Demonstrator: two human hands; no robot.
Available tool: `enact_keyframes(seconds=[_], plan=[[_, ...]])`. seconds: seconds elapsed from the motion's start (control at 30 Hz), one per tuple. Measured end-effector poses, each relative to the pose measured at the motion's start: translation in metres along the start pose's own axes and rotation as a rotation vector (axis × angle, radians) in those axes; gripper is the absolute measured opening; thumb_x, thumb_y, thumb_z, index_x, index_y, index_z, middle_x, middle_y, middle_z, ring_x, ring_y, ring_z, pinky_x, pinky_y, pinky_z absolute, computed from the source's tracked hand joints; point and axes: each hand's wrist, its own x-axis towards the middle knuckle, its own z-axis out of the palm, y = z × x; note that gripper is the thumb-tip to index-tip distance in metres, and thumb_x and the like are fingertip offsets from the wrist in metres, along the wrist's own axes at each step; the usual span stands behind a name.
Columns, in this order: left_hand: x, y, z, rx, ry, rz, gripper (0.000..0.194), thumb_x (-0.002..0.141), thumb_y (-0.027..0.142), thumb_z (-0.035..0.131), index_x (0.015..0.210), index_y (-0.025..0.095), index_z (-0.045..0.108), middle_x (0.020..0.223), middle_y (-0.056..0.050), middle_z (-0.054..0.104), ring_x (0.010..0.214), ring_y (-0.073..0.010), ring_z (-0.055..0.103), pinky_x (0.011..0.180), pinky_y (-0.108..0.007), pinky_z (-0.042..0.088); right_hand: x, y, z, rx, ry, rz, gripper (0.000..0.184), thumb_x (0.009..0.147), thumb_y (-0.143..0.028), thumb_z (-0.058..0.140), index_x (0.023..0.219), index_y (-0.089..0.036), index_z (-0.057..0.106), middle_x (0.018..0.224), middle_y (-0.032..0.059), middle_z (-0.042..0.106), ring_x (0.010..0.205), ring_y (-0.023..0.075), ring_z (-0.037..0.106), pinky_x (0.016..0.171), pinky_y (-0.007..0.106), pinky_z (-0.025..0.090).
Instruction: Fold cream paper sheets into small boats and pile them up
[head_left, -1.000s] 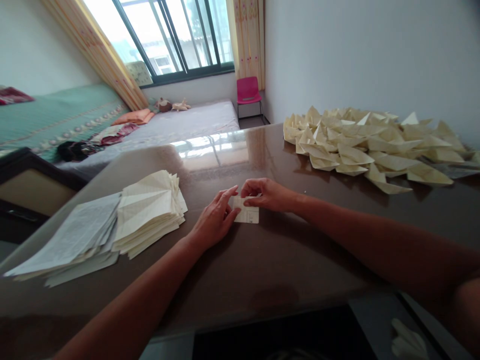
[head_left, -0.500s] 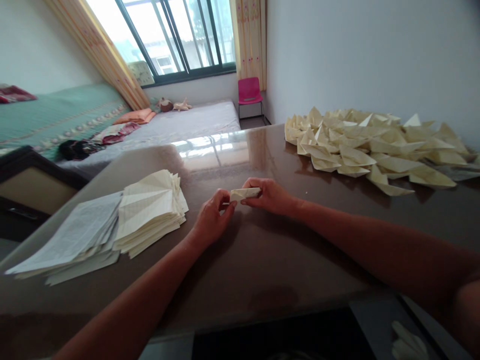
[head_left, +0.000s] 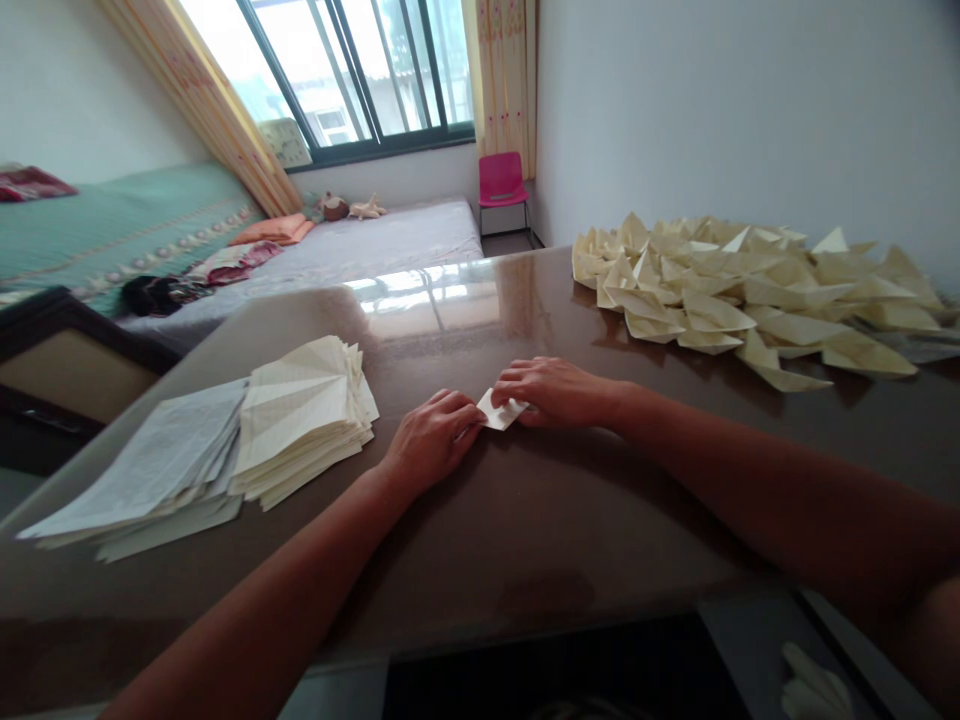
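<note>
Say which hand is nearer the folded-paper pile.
Right. The right hand is left of the folded-paper pile, nearer the camera; the left hand is farther left, at the left side of the small paper between them.

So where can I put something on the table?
The tabletop is bare from the left hand and right hand to the near edge, and beyond toward the bed. Crowded: left, paper stacks; middle, folded sheet; right, boatlike paper shapes.
</note>
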Motion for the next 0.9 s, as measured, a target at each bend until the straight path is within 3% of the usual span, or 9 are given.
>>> enact_keyframes(seconds=[0.23,0.33,0.47,0.57,0.9], plan=[[0.001,0.001,-0.002,-0.033,-0.027,-0.033,0.025,0.094,0.032,0.043,0.094,0.022,0.067,0.09,-0.005,0.064,0.088,-0.017,0.057,0.077,-0.028,0.046,-0.006,0.022,-0.002,0.304,-0.038,0.03,0.019,0.081,-0.023,0.058,0.094,-0.021,0.072,0.086,0.0018,0.066,0.074,0.0118,0.059,0.069,0.022,0.04],[0.003,-0.002,0.001,-0.061,0.002,-0.108,0.028,0.094,0.033,0.041,0.09,0.021,0.067,0.082,-0.004,0.063,0.08,-0.0157,0.057,0.073,-0.027,0.045,-0.004,0.024,0.003,0.381,-0.038,0.112,0.019,0.085,-0.026,0.055,0.09,-0.017,0.071,0.081,0.0011,0.067,0.07,0.0114,0.058,0.065,0.021,0.039],[0.008,-0.004,0.007,-0.129,0.075,-0.238,0.025,0.093,0.031,0.045,0.107,0.021,0.063,0.083,-0.002,0.065,0.07,-0.0141,0.057,0.07,-0.027,0.046,0.002,0.018,0.012,0.314,0.002,0.311,0.023,0.089,-0.032,0.049,0.087,-0.018,0.067,0.078,0.0017,0.068,0.068,0.0125,0.057,0.063,0.021,0.037],[0.011,-0.004,0.009,-0.147,0.059,-0.279,0.03,0.091,0.03,0.045,0.118,0.023,0.058,0.085,0.0,0.066,0.068,-0.0139,0.057,0.07,-0.027,0.046,0.005,0.011,0.016,0.247,0.029,0.424,0.023,0.09,-0.035,0.047,0.089,-0.02,0.064,0.086,0.0039,0.069,0.076,0.0145,0.06,0.066,0.022,0.037],[0.013,0.002,0.01,0.053,-0.02,-0.268,0.038,0.093,0.03,0.039,0.129,0.033,0.053,0.088,-0.003,0.059,0.081,-0.0182,0.057,0.07,-0.029,0.047,0.007,-0.001,0.021,0.096,0.064,0.494,0.019,0.091,-0.033,0.044,0.094,-0.021,0.058,0.095,0.0035,0.068,0.084,0.017,0.061,0.064,0.024,0.035]])
